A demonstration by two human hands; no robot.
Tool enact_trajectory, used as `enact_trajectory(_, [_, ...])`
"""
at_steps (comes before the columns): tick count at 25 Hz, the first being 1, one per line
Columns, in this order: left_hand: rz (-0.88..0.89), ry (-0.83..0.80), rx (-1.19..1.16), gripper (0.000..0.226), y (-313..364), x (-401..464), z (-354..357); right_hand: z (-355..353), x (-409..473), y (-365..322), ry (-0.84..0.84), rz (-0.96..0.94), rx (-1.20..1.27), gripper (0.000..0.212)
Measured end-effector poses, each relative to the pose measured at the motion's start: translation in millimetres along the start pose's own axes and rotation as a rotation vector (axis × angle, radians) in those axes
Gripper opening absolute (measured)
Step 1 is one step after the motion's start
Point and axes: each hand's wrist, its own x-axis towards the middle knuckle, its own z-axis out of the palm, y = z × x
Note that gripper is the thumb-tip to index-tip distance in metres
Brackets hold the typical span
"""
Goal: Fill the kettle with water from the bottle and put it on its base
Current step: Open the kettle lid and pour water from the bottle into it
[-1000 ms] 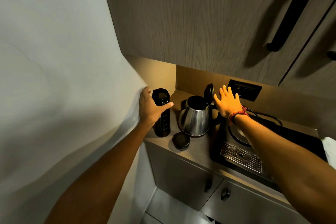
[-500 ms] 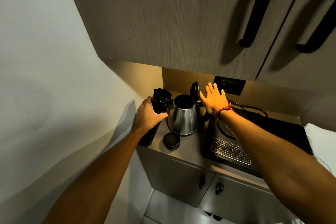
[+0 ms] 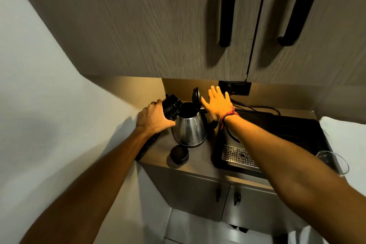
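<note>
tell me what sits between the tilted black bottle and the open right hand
In the head view, the shiny steel kettle stands between the black bottle gripped by the left hand and the open right hand, its black lid flipped up.

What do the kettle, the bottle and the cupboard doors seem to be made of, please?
Kettle: polished steel by its look, mirror reflections on the body; lid matt black, likely plastic. Bottle: black, slight sheen, plastic or coated metal, unclear. Cupboard doors: matt wood-grain, possibly laminate.
</note>
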Motion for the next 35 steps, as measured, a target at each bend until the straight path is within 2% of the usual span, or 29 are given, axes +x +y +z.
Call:
enact_trajectory(11, [0.058,-0.034,0.207,0.077,4,9,-11,-2,0,2,0.013,0.001,0.009,0.079])
enact_trajectory(20, [0.064,-0.082,0.266,0.075,0,13,-8,-4,0,0,0.008,0.003,0.003,0.08])
enact_trajectory(35, [0.1,-0.04,0.316,0.07,3,19,-8,-3,2,0,0.007,0.006,0.004,0.08])
